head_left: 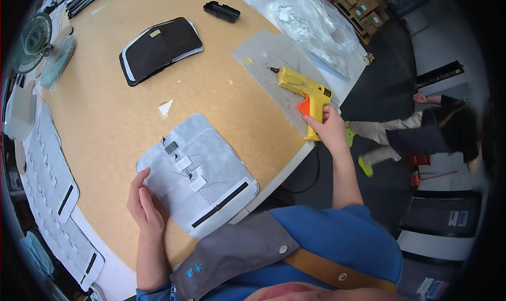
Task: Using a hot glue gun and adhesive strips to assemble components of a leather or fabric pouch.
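Observation:
My right hand (pixel 332 128) is closed round the handle of a yellow hot glue gun (pixel 301 84) with an orange trigger. The gun's dark nozzle points to the upper left, over a greyish sheet (pixel 258 51) at the table's right edge. In front of me lies a light grey fabric panel (pixel 219 159) with a black strip along its near edge. Small white patches, a dark grey patch and thin wires run across its middle. My left hand (pixel 145 206) rests at the panel's left edge, fingers stretched out and nothing held in them.
Farther off on the table (pixel 110 159) are a dark brown padded piece (pixel 163 45) and a small black object (pixel 221 11). Similar grey panels (pixel 45 159) lie at left, near a fan (pixel 34 40). Clear plastic bags (pixel 316 24) sit back right. A person (pixel 437 130) walks beyond.

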Action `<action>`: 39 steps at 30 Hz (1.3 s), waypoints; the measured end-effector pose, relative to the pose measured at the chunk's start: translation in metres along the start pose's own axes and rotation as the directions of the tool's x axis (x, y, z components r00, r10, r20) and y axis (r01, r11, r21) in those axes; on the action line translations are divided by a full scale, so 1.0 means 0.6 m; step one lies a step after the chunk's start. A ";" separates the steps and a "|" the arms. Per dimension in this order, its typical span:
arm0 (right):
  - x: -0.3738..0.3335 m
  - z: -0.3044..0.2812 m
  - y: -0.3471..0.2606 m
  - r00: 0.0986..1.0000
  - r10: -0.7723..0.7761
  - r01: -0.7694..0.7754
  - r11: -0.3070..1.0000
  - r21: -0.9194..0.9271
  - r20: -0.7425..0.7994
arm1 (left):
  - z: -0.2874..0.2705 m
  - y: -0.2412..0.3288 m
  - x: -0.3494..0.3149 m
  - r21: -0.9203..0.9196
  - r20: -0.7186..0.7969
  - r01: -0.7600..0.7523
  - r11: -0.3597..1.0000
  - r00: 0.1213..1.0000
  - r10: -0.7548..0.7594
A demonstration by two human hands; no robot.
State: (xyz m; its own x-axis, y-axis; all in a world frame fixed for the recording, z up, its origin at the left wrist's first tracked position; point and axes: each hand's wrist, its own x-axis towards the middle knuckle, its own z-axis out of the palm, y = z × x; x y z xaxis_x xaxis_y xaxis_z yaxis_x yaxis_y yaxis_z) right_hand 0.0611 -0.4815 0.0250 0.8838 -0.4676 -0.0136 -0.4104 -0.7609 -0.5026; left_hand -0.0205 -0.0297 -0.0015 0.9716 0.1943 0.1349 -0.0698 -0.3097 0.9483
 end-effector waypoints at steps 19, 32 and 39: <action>-0.048 -0.021 -0.070 0.995 -0.094 0.083 0.727 0.682 -0.021 | -0.004 0.001 0.001 0.014 0.025 0.043 0.999 0.999 -0.043; -0.051 0.044 -0.133 0.800 -0.555 -0.110 0.236 0.965 0.227 | 0.002 0.015 0.021 0.448 0.052 -0.306 0.840 0.947 0.317; -0.118 0.044 -0.202 0.483 -0.667 -0.192 0.552 0.812 0.567 | -0.010 0.007 0.024 0.630 0.040 -0.269 0.729 0.948 0.315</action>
State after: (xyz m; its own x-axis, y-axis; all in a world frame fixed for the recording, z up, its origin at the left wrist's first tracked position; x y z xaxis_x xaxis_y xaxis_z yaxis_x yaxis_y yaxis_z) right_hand 0.0544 -0.3441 0.0643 0.8282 0.5366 -0.1617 -0.2134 0.0351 -0.9763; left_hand -0.0084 -0.0225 0.0059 0.9083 0.0491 0.4154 -0.1699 -0.8642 0.4736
